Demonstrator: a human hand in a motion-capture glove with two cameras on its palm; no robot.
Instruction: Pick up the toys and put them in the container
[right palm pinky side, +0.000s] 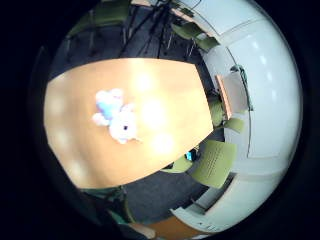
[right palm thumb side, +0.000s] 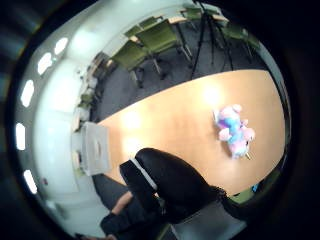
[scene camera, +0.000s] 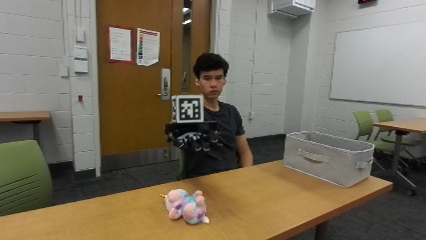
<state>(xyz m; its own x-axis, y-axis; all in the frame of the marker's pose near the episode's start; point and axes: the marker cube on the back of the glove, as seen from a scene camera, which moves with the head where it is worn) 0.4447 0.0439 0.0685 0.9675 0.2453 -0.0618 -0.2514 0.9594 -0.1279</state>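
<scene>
A pink and blue plush toy (scene camera: 186, 206) lies on the wooden table (scene camera: 266, 200), near its front edge and left of the middle. A grey fabric container (scene camera: 327, 157) with a handle stands at the table's right end. My gloved right hand (scene camera: 194, 137) hangs in the air above the table, behind the toy and well clear of it. Its fingers droop loosely and hold nothing. Both palm views look down on the toy (right palm pinky side: 116, 116) (right palm thumb side: 234, 129) from a distance. The container (right palm thumb side: 95, 148) sits at the table's end, past the black-gloved thumb (right palm thumb side: 170, 185).
A person sits behind the table, facing it. A green chair (scene camera: 20, 175) stands at the left, and more green chairs (scene camera: 373, 125) and another table (scene camera: 406, 125) are at the right. One green chair (right palm pinky side: 215, 162) is close to the table's edge.
</scene>
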